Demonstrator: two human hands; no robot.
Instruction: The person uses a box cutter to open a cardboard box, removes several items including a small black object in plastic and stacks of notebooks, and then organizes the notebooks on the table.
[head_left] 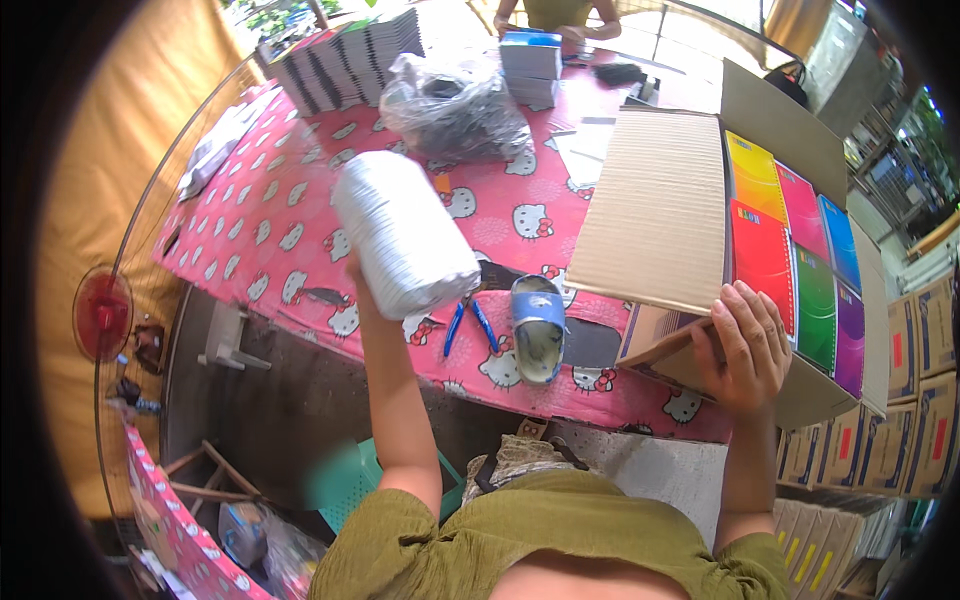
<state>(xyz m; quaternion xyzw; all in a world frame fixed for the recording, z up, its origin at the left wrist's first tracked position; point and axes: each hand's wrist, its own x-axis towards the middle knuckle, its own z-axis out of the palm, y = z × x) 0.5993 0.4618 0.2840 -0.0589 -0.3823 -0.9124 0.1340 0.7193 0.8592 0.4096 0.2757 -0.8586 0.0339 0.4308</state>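
A thick white cylindrical roll [405, 235] with a ridged surface is tilted above the table's front left. My left hand [356, 272] supports it from its left and underside, and the roll hides most of the fingers. My right hand [748, 345] rests on the near edge of an open cardboard box [650, 210], fingers stretched out and thumb apart. Inside the box stand bright spiral notebooks, among them a red notebook [760, 265] and a green notebook [815, 310] close to my fingers.
On the pink patterned table [270, 230] lie blue-handled pliers [470, 328] and a blue slipper [538, 330]. Farther back are a filled plastic bag [450, 105], stacked notebooks [345, 65] and another person [560, 15]. Cardboard cartons [880, 440] stand right; a green plastic seat [350, 490] is below.
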